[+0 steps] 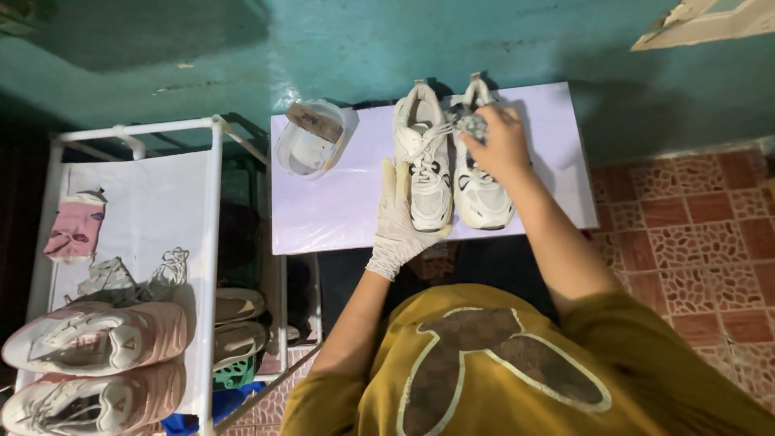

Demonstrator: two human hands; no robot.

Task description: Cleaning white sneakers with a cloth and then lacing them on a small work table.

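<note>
Two white sneakers stand side by side on a pale lilac table (339,194), toes toward me. My left hand (397,226), in a white glove, rests against the toe and side of the left sneaker (423,153). Bare, my right hand (499,144) is on the tongue of the right sneaker (479,187) and grips a small grey cloth or lace bundle (471,123) there. What exactly the bundle is, I cannot tell.
A clear plastic tub (311,145) with a brush on it sits at the table's far left. To the left is a white shoe rack (214,210) with pink sneakers (97,339), loose laces (165,270) and a pink cloth (74,230). A red tiled floor (694,234) lies to the right.
</note>
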